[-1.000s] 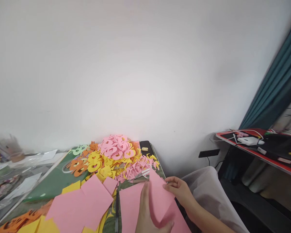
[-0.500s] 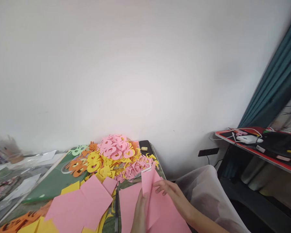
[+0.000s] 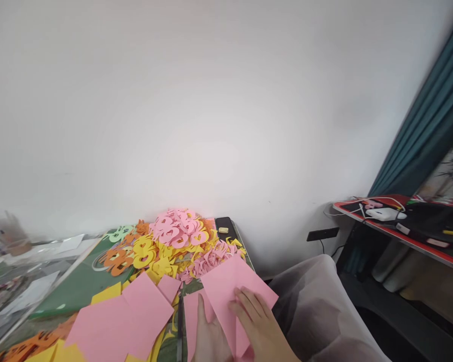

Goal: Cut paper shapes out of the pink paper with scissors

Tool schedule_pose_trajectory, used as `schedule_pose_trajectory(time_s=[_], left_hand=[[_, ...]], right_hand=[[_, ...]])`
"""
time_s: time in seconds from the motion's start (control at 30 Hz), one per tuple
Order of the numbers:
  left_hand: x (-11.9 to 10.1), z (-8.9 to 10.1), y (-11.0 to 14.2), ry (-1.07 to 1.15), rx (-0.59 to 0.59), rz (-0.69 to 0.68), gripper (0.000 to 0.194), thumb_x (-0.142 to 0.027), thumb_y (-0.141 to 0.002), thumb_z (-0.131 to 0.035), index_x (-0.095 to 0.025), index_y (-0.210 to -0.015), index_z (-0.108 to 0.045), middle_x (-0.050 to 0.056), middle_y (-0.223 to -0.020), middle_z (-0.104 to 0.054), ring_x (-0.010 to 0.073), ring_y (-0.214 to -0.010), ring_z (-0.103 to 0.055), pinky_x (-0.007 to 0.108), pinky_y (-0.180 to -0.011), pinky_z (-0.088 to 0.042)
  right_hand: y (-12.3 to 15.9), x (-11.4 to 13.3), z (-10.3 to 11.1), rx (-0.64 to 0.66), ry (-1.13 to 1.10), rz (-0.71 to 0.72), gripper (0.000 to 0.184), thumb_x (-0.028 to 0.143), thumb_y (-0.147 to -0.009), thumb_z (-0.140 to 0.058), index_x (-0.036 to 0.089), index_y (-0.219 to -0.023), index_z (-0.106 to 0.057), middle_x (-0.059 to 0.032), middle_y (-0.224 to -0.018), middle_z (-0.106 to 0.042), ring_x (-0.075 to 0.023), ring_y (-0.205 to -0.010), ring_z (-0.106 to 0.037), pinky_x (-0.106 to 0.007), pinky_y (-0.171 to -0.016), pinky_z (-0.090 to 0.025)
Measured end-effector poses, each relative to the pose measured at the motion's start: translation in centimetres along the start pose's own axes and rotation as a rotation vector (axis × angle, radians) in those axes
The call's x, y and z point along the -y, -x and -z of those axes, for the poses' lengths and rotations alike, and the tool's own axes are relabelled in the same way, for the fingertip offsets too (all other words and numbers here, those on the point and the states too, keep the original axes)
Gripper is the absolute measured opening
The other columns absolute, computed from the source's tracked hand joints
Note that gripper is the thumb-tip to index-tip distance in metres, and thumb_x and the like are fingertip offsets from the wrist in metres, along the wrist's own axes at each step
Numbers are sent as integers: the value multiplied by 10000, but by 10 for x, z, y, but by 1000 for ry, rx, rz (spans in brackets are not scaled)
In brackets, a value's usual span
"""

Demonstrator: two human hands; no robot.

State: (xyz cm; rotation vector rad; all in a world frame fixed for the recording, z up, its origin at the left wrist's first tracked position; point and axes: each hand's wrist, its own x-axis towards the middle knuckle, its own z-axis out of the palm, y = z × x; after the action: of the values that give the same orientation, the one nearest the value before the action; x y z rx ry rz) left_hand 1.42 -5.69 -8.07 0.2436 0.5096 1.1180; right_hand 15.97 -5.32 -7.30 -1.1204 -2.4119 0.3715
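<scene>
Your left grip (image 3: 210, 334) and right grip (image 3: 257, 322) both lie open, fingers spread flat on a folded pink paper sheet (image 3: 221, 281). The sheet sits at the near edge of the bench, just right of what look like dark scissors (image 3: 181, 322), with loose pink sheets (image 3: 147, 314) beyond them. Uneven pressure could skew the fold. A careless slide left could catch the blades or disturb the cut paper shapes (image 3: 177, 236) heaped at the far end. No brand or writing is readable, even on the black case (image 3: 223, 225).
</scene>
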Motion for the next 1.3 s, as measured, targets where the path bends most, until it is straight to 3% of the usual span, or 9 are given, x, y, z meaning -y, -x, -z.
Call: schedule_pose_trajectory(time_s=[0.13, 0.23, 0.33, 0.47, 0.6, 0.7, 0.77, 0.93, 1.3], left_hand=[[-4, -3, 0, -39, 46, 1, 574, -591, -706, -398, -199, -1098, -547, 72, -1093, -592, 284, -1112, -436, 415, -966, -285], [-2, -10, 0, -53, 62, 20, 501, -544, -704, -459, -210, -1059, -575, 68, -1100, -589, 281, -1112, -440, 406, -970, -284], [2, -18, 0, -115, 82, -16, 381, -381, -712, -558, -217, -1055, -572, 54, -1134, -570, 236, -1106, -455, 362, -982, -274], [4, -30, 2, -225, 40, -114, 359, -263, -732, -581, -240, -1088, -543, 57, -1132, -574, 199, -1051, -507, 335, -955, -312], [-1, -38, 5, -280, 11, -196, 395, -301, -688, -632, -182, -1059, -567, 112, -1045, -620, 235, -922, -586, 362, -865, -402], [-2, -42, 7, -284, -55, -256, 397, -324, -667, -649, -169, -1026, -586, 116, -956, -657, 236, -860, -612, 362, -812, -437], [-2, -43, 8, -284, -96, -274, 397, -322, -644, -669, -167, -1003, -597, 111, -908, -673, 234, -836, -619, 357, -793, -447], [7, -37, 4, -301, -105, -235, 406, -265, -565, -731, -156, -941, -624, 109, -820, -690, 239, -770, -634, 361, -761, -453], [5, -20, -4, -628, -116, -230, 418, -493, -568, -657, -120, -757, -664, 71, -633, -669, 211, -633, -592, 317, -650, -439]], right_hand=[[4, 1, -12, 74, -112, -112, 687, 295, -708, -523, 97, -1312, -263, -143, -1374, -199, -303, -1249, -202, -446, -1008, -225], [5, 10, -5, 107, -301, -195, 710, 243, -727, -454, 57, -1338, -141, -127, -1393, -132, -253, -1268, -155, -399, -1028, -213], [6, 23, 9, 12, -506, -294, 559, 281, -822, -315, 134, -1342, -172, -69, -1380, -238, -178, -1254, -230, -317, -1022, -243], [2, 32, 23, -109, -722, -467, 492, 386, -835, -319, 168, -1276, -341, -89, -1296, -399, -189, -1214, -311, -314, -998, -268], [-9, 22, 25, -141, -1002, -388, 366, 381, -764, -469, 171, -1063, -504, -82, -972, -602, -192, -876, -558, -306, -793, -432], [-18, 3, 25, -347, -897, -506, 252, 391, -690, -573, 177, -814, -526, 29, -564, -529, -123, -523, -491, -232, -517, -404], [-24, -9, 29, -483, -823, -586, 291, 392, -611, -651, 182, -762, -517, 64, -508, -460, -101, -479, -437, -215, -482, -360], [-31, -16, 41, -284, -1049, -507, 346, 490, -605, -622, 151, -661, -579, -2, -597, -563, -134, -573, -498, -225, -515, -368], [-30, -16, 37, -249, -1096, -386, 384, 486, -611, -629, 137, -497, -516, 60, -468, -368, -69, -472, -308, -202, -472, -282]])
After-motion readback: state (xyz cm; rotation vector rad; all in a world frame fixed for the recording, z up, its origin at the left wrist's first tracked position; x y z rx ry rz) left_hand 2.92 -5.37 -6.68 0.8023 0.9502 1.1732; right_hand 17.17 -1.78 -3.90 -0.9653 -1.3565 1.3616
